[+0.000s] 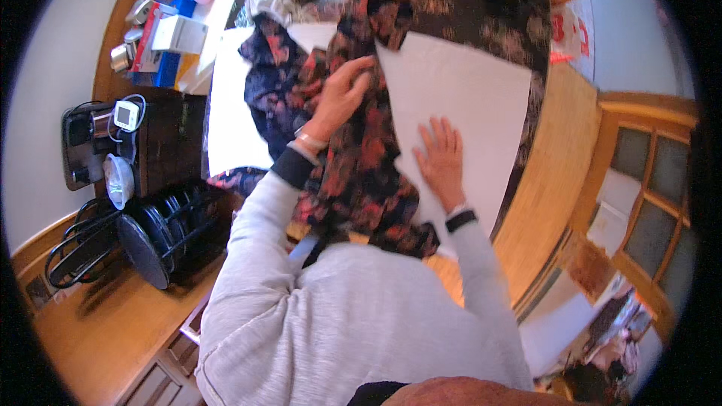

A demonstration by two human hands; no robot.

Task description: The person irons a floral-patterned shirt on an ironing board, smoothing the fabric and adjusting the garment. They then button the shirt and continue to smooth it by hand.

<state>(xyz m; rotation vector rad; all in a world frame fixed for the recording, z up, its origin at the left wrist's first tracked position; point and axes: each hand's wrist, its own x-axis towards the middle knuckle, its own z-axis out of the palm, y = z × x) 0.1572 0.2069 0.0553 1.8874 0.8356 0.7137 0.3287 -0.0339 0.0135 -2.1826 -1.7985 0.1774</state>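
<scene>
A crumpled dark garment or cloth with a red floral print [372,180] lies in folds before me, its near end hanging over the table edge by my body. My left hand [341,98] rests on its upper part, fingers partly bent; whether they pinch a fold is unclear. Under the cloth is a large white sheet [462,84], perhaps paper or a board, showing on both sides of it. My right hand [443,158] lies palm down on the sheet's right part, its fingers spread and holding nothing.
A dark floral tablecloth [445,5] covers the table. At left stand boxes [180,34], a blood pressure monitor [126,116], a plastic tub [118,180] and a black rack of dark discs [169,225]. A glazed wooden door [648,192] is at right.
</scene>
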